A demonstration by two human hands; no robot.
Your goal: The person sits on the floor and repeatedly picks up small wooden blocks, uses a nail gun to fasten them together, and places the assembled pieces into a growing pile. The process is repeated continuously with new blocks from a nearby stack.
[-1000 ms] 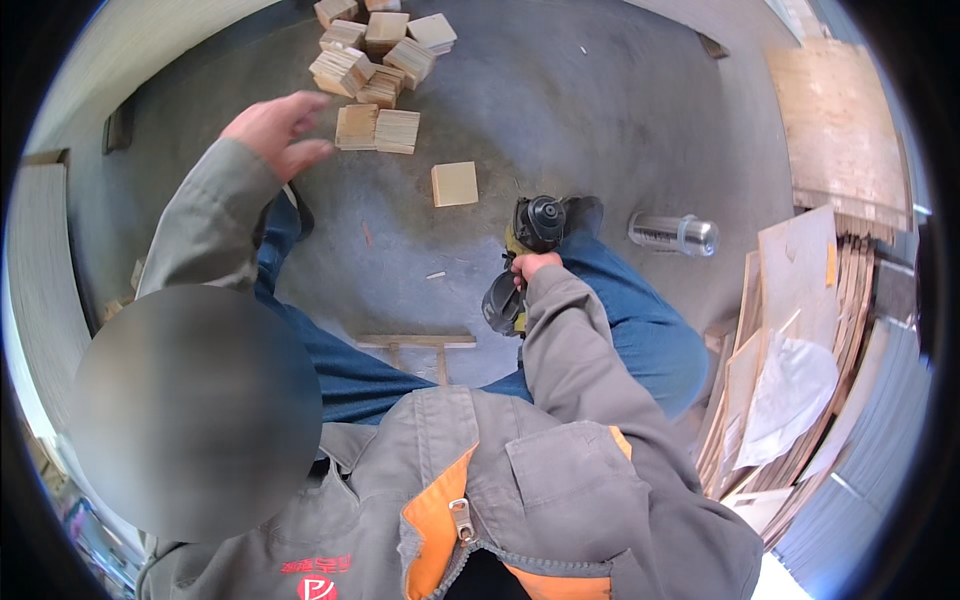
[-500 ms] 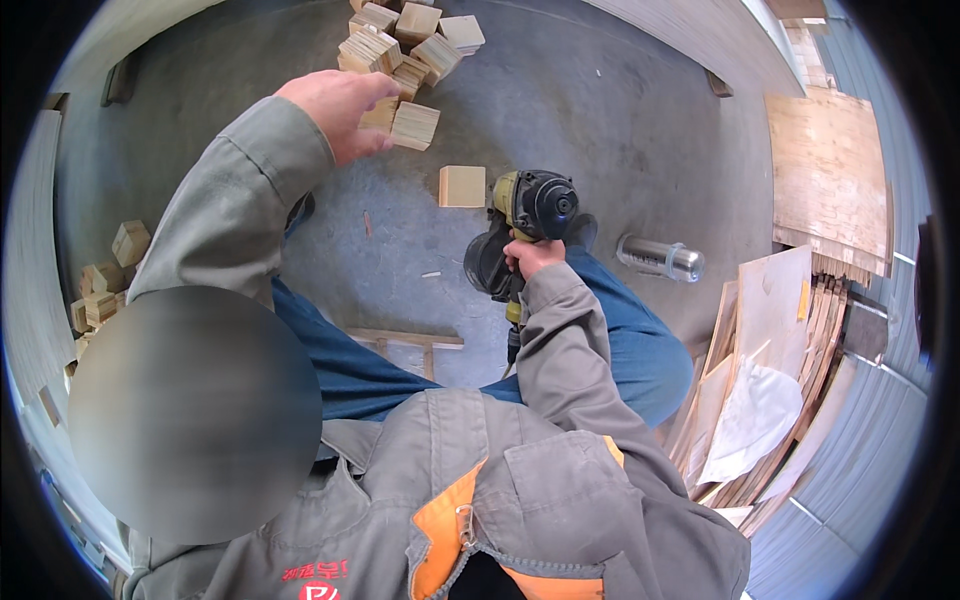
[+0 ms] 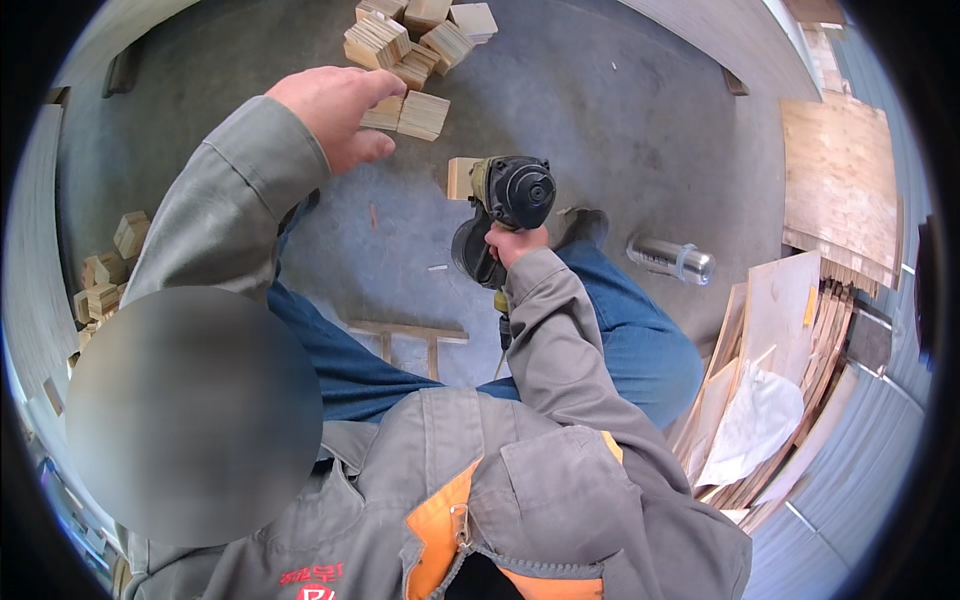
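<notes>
My right hand is wrapped around the handle of a black and olive coil nail gun, with its round black magazine to the left of the grip. A pale wooden block on the floor is partly hidden behind the nail gun's head. My left hand reaches forward with nothing in it, thumb and fingers apart. Just beyond its fingers lie two layered wooden blocks, at the near end of a heap of similar blocks.
On the right, a steel flask lies on the floor near leaning boards with a white cloth. Plywood sheets are stacked farther back. More blocks sit at the left. A wooden frame lies between my legs.
The nail gun in my right hand has shifted left and now covers part of the single block. My left hand, empty in both frames, has moved slightly away from the blocks with its fingers spread.
</notes>
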